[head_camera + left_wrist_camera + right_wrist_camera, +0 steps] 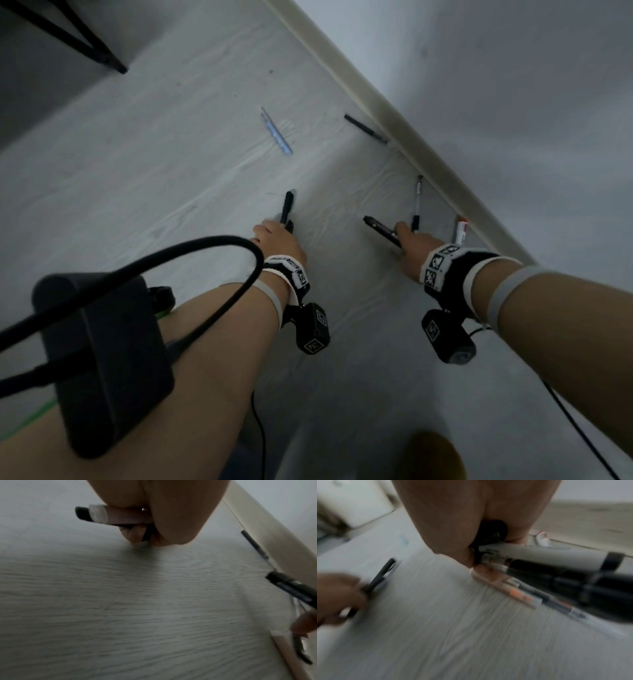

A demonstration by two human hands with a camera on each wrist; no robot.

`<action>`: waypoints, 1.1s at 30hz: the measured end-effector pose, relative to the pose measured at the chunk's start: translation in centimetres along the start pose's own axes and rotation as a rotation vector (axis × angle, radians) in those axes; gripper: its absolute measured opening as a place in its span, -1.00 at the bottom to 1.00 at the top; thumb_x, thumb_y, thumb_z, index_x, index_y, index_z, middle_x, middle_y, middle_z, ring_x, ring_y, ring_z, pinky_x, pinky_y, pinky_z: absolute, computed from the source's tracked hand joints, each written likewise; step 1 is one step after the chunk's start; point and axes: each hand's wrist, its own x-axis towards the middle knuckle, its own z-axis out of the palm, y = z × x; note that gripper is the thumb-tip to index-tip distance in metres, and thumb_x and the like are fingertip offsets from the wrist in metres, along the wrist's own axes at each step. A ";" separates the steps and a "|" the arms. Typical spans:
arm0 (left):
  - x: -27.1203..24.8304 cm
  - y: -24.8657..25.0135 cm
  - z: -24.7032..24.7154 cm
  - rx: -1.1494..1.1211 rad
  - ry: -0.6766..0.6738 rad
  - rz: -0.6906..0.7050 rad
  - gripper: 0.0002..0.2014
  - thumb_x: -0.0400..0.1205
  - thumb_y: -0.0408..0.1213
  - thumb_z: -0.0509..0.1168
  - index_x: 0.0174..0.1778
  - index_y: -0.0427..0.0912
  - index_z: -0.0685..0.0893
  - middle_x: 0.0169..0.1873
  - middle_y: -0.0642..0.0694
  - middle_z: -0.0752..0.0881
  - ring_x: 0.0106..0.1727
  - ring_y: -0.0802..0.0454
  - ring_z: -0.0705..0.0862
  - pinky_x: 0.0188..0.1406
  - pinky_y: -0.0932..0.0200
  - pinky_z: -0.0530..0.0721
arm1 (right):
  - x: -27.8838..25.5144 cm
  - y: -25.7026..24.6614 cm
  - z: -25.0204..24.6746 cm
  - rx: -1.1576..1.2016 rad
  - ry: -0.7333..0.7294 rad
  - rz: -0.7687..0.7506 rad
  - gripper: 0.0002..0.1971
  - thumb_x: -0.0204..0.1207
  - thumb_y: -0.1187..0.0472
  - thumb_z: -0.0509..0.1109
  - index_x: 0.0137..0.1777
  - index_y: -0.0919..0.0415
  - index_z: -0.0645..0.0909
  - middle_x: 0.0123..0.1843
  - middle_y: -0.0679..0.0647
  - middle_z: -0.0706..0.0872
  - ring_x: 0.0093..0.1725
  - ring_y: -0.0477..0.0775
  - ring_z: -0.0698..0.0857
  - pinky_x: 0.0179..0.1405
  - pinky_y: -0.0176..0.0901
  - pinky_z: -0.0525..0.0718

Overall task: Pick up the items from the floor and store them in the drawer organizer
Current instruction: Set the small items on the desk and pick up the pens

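Note:
My left hand [278, 237] grips a black pen [287, 205] that points away over the pale floor. In the left wrist view my left hand [163, 513] also holds a marker [106, 515] with a black cap and white band. My right hand [412, 248] grips a black marker [380, 230]. In the right wrist view my right hand [462, 520] holds a grey marker [547, 555] and a black marker [573, 580], with fingertips at a clear orange-marked pen [522, 595]. I cannot tell whether that pen is lifted.
A blue pen-like item [275, 132] lies on the floor ahead. A black pen [364, 128] lies by the baseboard [394, 120], and a white tube with a red end [460, 230] lies beside my right hand. Black furniture legs [89, 41] stand far left.

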 end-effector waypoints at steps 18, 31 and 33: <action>-6.7 8.0 -12.4 -1.072 -0.922 0.354 -0.74 0.66 -0.15 0.40 -0.32 -0.05 0.55 -0.49 -0.01 0.24 -0.48 0.08 0.10 -0.67 0.28 0.09 | -3.0 -2.4 -12.1 1.738 0.163 -0.238 -0.87 0.66 0.50 0.22 0.09 0.39 0.59 -0.18 0.16 0.70 -0.42 -0.08 0.65 -0.30 -0.21 0.64; -3.3 8.5 -15.1 -1.016 -0.927 0.229 -0.60 0.79 -0.13 0.17 -0.37 -0.17 0.38 -0.64 0.03 0.42 -0.68 0.20 0.35 -0.79 0.38 0.23 | -0.5 -4.1 -11.1 1.900 0.012 -0.288 -0.81 0.70 0.46 0.17 -0.01 0.29 0.61 -0.18 0.12 0.75 -0.29 -0.07 0.72 -0.31 -0.25 0.77; -2.8 8.6 -14.3 -1.018 -0.960 0.189 -0.61 0.81 -0.14 0.13 -0.36 -0.16 0.36 -0.65 0.03 0.39 -0.69 0.21 0.32 -0.79 0.39 0.22 | 0.2 -3.7 -10.4 1.857 0.032 -0.258 -0.80 0.69 0.49 0.18 -0.03 0.31 0.62 -0.25 0.11 0.78 -0.30 -0.08 0.73 -0.35 -0.25 0.76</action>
